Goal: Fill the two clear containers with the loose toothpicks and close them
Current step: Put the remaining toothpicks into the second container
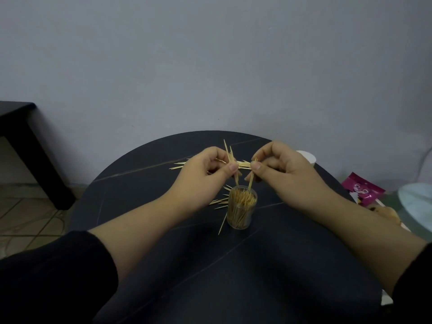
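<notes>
A clear round container (241, 212), open at the top and nearly full of upright toothpicks, stands in the middle of the dark round table (163, 230). My left hand (205, 168) pinches a few toothpicks, their lower tips pointing down just above the container's mouth. My right hand (275, 164) pinches a single toothpick whose lower tip enters the container's mouth. Loose toothpicks (219, 202) lie on the table left of the container, and more loose toothpicks (180, 166) lie behind my hands. Only one clear container shows.
A white round object (308, 156) sits at the table's far right edge, partly behind my right hand. A pink packet (363, 191) and a pale round object (416, 204) lie off to the right. A dark side table (25, 146) stands at the left.
</notes>
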